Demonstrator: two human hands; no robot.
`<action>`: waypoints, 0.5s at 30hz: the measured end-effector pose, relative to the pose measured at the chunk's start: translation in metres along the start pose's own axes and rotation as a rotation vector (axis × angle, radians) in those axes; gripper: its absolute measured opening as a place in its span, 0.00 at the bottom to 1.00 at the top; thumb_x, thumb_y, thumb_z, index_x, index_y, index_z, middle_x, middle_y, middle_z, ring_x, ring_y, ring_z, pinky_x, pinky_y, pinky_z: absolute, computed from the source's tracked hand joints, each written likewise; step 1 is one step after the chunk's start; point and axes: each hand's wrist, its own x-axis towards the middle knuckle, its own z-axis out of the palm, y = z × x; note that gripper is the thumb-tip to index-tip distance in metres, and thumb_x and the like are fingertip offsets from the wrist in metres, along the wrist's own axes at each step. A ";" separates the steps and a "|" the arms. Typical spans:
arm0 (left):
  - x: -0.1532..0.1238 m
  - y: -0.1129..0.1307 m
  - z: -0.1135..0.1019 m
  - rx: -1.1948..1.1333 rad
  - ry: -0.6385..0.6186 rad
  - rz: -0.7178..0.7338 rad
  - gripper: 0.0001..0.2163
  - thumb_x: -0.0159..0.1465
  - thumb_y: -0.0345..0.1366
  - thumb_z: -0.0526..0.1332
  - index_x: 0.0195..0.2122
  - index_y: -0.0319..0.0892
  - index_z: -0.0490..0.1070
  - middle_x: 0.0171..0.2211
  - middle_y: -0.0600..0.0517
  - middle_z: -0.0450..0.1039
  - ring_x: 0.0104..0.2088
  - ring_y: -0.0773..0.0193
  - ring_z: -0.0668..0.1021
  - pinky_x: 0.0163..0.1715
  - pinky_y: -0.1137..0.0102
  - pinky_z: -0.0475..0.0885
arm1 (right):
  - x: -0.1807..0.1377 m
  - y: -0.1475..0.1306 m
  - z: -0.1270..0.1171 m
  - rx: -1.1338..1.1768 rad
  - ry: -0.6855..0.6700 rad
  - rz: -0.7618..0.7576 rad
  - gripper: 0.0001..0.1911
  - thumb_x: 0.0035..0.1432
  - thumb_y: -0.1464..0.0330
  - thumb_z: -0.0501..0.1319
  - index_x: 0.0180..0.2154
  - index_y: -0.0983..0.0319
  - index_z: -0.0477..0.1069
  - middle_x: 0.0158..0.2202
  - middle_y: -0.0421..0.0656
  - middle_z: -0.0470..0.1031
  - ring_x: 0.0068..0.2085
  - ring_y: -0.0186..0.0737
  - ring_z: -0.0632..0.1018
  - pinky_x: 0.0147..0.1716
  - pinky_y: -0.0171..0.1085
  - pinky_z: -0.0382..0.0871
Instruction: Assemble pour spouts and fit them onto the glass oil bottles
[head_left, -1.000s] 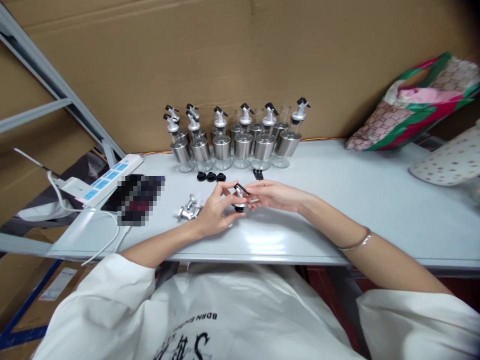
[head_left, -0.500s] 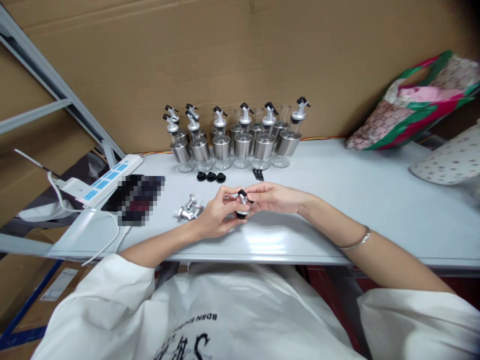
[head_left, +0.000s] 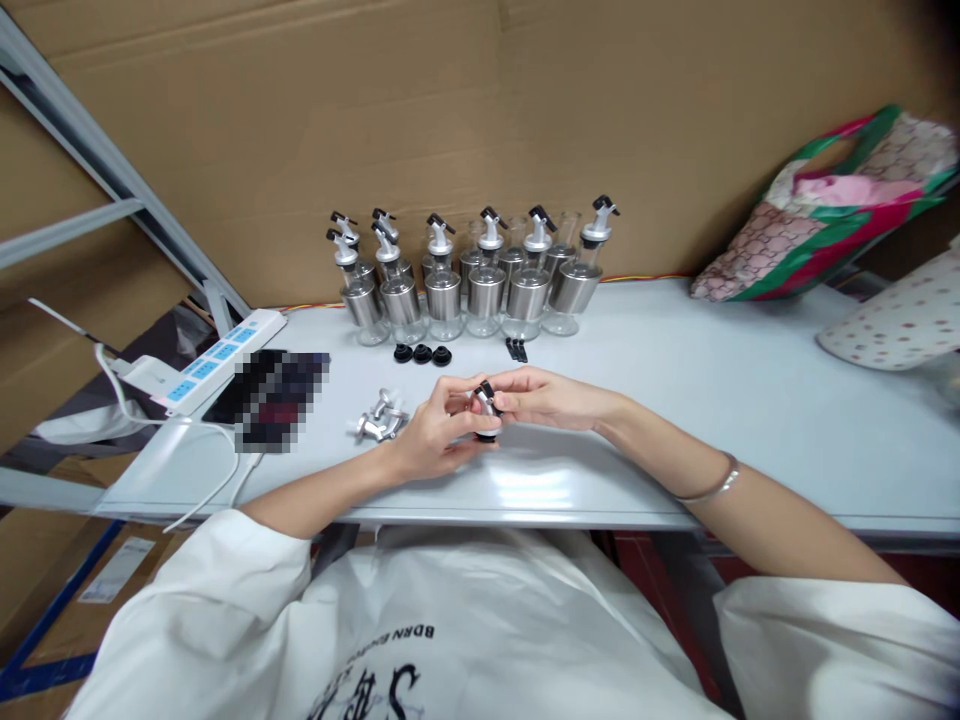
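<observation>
My left hand (head_left: 442, 425) is closed round a silver pourer spout (head_left: 486, 402) with a black lever on top and a black base below. The fingers of my right hand (head_left: 536, 398) pinch the spout's black lever from the right side. Left of my left hand lies a small heap of silver spout bodies (head_left: 381, 418). Beyond my hands are three round black stoppers (head_left: 422, 354) in a row and several small black levers (head_left: 516, 349) side by side. My fingers partly cover the spout.
Several glass bottles with steel sleeves (head_left: 486, 295) stand at the back of the table (head_left: 675, 430), many topped with spouts. At left lie a white power strip (head_left: 225, 355), a cable (head_left: 232, 470) and a blurred-out dark object (head_left: 277, 395). A patterned bag (head_left: 810, 220) leans at right.
The black lever has swung down against the spout, where before it stuck out to the right. My right fingers have shifted slightly with it; my left grip stays.
</observation>
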 end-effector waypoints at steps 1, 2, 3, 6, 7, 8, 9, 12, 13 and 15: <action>0.000 0.000 0.001 0.003 0.003 -0.001 0.12 0.60 0.29 0.64 0.44 0.44 0.67 0.51 0.48 0.56 0.36 0.72 0.74 0.36 0.69 0.78 | 0.000 0.000 0.000 -0.008 -0.001 0.004 0.17 0.53 0.63 0.68 0.44 0.65 0.75 0.40 0.44 0.75 0.38 0.33 0.75 0.42 0.36 0.70; 0.000 0.000 0.001 0.007 0.003 -0.005 0.12 0.60 0.29 0.64 0.44 0.44 0.67 0.51 0.48 0.56 0.35 0.73 0.74 0.36 0.69 0.78 | 0.000 0.000 -0.001 -0.015 0.000 0.007 0.18 0.53 0.62 0.68 0.44 0.64 0.75 0.41 0.44 0.75 0.38 0.33 0.75 0.42 0.35 0.70; -0.001 0.000 0.001 0.011 -0.001 -0.010 0.12 0.60 0.29 0.63 0.44 0.45 0.66 0.51 0.48 0.56 0.35 0.73 0.74 0.35 0.70 0.78 | 0.000 0.000 -0.001 -0.021 0.001 0.010 0.18 0.53 0.62 0.67 0.44 0.64 0.75 0.41 0.44 0.75 0.38 0.32 0.75 0.42 0.35 0.70; 0.000 -0.001 0.000 0.018 -0.016 -0.048 0.10 0.62 0.31 0.63 0.44 0.45 0.66 0.50 0.48 0.56 0.33 0.74 0.75 0.31 0.73 0.76 | 0.001 0.001 -0.001 -0.031 0.001 0.010 0.18 0.54 0.61 0.67 0.44 0.64 0.74 0.41 0.43 0.75 0.37 0.32 0.75 0.42 0.35 0.70; 0.000 -0.002 0.000 0.020 -0.017 -0.064 0.11 0.62 0.32 0.63 0.45 0.45 0.65 0.50 0.48 0.57 0.32 0.74 0.74 0.29 0.74 0.75 | 0.002 0.000 -0.001 -0.033 0.005 0.005 0.18 0.54 0.60 0.66 0.44 0.64 0.74 0.40 0.43 0.75 0.38 0.32 0.75 0.42 0.35 0.70; 0.001 -0.003 -0.001 0.025 -0.013 -0.079 0.13 0.61 0.33 0.63 0.46 0.45 0.64 0.51 0.47 0.58 0.31 0.74 0.74 0.28 0.74 0.74 | 0.002 0.000 0.000 -0.038 0.011 -0.001 0.17 0.55 0.60 0.66 0.43 0.64 0.74 0.40 0.43 0.75 0.38 0.33 0.75 0.42 0.35 0.69; 0.001 -0.003 -0.002 0.031 -0.005 -0.091 0.16 0.61 0.35 0.64 0.48 0.45 0.63 0.51 0.46 0.59 0.30 0.74 0.74 0.27 0.74 0.73 | 0.002 -0.001 0.001 -0.048 0.018 -0.009 0.17 0.56 0.59 0.65 0.42 0.64 0.74 0.40 0.43 0.74 0.40 0.34 0.75 0.42 0.35 0.69; 0.003 -0.005 -0.003 0.049 0.024 -0.111 0.22 0.59 0.38 0.66 0.52 0.46 0.59 0.51 0.44 0.62 0.29 0.73 0.73 0.31 0.70 0.73 | 0.003 -0.004 0.005 -0.104 0.034 -0.031 0.16 0.57 0.58 0.63 0.39 0.64 0.73 0.39 0.44 0.73 0.41 0.35 0.74 0.41 0.36 0.69; 0.004 -0.005 -0.004 0.049 0.031 -0.112 0.24 0.59 0.38 0.66 0.53 0.46 0.58 0.51 0.44 0.63 0.29 0.72 0.73 0.33 0.69 0.73 | 0.003 -0.005 0.006 -0.126 0.037 -0.036 0.16 0.58 0.57 0.62 0.38 0.64 0.73 0.39 0.44 0.72 0.41 0.35 0.73 0.41 0.36 0.68; 0.006 -0.004 -0.004 0.037 0.041 -0.105 0.26 0.59 0.40 0.66 0.54 0.47 0.56 0.49 0.46 0.65 0.30 0.71 0.73 0.37 0.67 0.73 | 0.002 -0.007 0.006 -0.189 0.056 -0.040 0.17 0.58 0.56 0.62 0.38 0.64 0.72 0.39 0.43 0.71 0.37 0.33 0.72 0.38 0.35 0.68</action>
